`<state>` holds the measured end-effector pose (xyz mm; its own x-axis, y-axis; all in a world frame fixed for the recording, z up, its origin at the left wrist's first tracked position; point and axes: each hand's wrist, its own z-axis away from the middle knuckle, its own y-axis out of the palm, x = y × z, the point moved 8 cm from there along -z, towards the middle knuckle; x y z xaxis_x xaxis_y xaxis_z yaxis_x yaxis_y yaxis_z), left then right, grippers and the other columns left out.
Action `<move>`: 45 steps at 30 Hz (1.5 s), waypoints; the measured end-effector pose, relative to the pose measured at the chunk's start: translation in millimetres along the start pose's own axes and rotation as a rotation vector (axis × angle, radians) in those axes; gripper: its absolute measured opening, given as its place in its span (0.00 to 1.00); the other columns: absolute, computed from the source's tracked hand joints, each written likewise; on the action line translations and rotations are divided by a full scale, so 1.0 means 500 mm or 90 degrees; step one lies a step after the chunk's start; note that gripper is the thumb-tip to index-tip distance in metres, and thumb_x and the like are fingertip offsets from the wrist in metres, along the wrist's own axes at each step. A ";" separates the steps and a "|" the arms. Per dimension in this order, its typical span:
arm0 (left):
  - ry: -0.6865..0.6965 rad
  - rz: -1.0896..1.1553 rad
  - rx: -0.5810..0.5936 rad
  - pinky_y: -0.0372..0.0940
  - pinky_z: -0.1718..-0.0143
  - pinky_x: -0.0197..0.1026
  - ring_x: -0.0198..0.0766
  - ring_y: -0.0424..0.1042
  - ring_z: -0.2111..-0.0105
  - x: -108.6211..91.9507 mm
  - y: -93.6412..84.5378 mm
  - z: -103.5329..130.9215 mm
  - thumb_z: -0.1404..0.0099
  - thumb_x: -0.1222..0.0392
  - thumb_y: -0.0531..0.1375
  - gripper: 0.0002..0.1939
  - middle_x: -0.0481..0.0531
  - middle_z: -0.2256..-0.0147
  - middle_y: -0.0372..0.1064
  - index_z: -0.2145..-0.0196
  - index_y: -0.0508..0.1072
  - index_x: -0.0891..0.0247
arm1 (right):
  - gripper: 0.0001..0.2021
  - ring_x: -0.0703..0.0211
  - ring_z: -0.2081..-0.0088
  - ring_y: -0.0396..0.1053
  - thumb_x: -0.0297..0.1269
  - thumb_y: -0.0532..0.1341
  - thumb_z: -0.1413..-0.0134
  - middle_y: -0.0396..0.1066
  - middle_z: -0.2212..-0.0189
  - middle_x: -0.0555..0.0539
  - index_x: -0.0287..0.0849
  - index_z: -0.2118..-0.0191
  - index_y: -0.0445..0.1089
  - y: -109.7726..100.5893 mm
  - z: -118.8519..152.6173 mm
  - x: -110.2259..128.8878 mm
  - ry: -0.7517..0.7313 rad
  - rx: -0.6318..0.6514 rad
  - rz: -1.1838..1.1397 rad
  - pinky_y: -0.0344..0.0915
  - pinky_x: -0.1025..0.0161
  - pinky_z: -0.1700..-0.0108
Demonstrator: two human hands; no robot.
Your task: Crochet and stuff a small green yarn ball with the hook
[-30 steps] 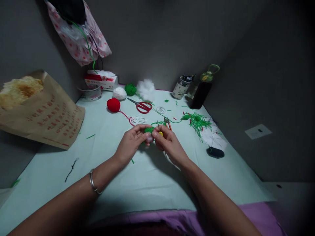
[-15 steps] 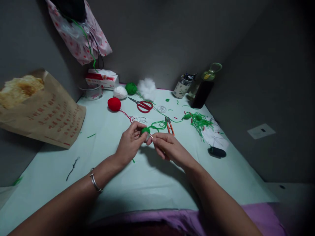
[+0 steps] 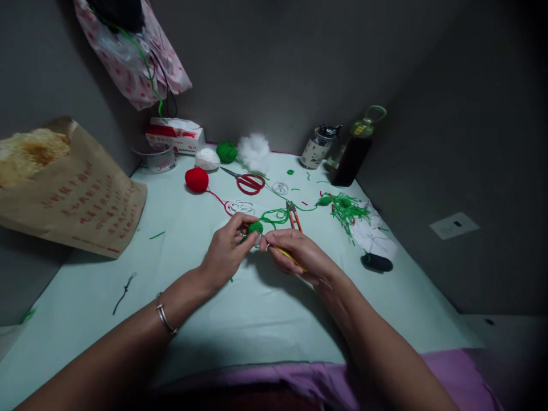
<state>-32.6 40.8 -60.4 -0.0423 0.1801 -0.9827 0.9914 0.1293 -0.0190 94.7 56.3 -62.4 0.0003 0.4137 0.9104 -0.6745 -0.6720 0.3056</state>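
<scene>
My left hand point(image 3: 223, 251) pinches a small green crocheted piece point(image 3: 256, 227) between thumb and fingers above the table's middle. In my right hand point(image 3: 305, 250) is a crochet hook point(image 3: 287, 257) with a yellow handle; its thin metal end points at the piece, and the very tip is hard to make out. Loops of green yarn point(image 3: 276, 215) lie just beyond my hands. Close to the right hand, small thread snips point(image 3: 294, 218) with orange handles rest on the table.
Behind are red-handled scissors point(image 3: 250, 183), a red yarn ball point(image 3: 197, 180), white stuffing point(image 3: 254, 152) and a bottle point(image 3: 353, 154). A paper bag point(image 3: 92, 200) stands left. Green yarn scraps point(image 3: 349, 214) and a dark green roll point(image 3: 377, 262) lie right.
My right hand has turned, so the hook's yellow handle now shows under the fingers. The green piece remains in my left hand, and the view has shifted slightly.
</scene>
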 end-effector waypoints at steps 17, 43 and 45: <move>0.103 -0.083 -0.001 0.68 0.63 0.43 0.39 0.73 0.68 -0.042 -0.003 0.005 0.34 0.63 0.58 0.06 0.49 0.67 0.73 0.59 0.72 0.60 | 0.11 0.66 0.81 0.48 0.43 0.57 0.36 0.55 0.84 0.57 0.43 0.68 0.68 0.040 0.027 0.032 -0.155 -0.134 0.277 0.46 0.66 0.75; 0.089 0.016 -0.126 0.68 0.50 0.47 0.44 0.74 0.55 -0.031 -0.078 -0.029 0.33 0.58 0.62 0.11 0.54 0.55 0.74 0.53 0.73 0.58 | 0.15 0.67 0.79 0.59 0.39 0.55 0.31 0.64 0.80 0.56 0.43 0.48 0.76 0.115 0.054 -0.034 0.015 0.341 0.469 0.58 0.68 0.72; 0.018 0.081 -0.108 0.71 0.55 0.45 0.42 0.76 0.60 -0.012 -0.071 -0.036 0.32 0.56 0.61 0.10 0.53 0.59 0.74 0.55 0.72 0.60 | 0.09 0.65 0.75 0.64 0.39 0.63 0.37 0.72 0.74 0.52 0.45 0.56 0.79 0.061 0.050 0.008 -0.077 0.191 0.641 0.60 0.66 0.68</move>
<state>-69.9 52.6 -50.5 0.0757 0.2318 -0.9698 0.9539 0.2663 0.1381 92.5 22.1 -42.3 -0.3727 -0.4724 0.7987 -0.1938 -0.8021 -0.5649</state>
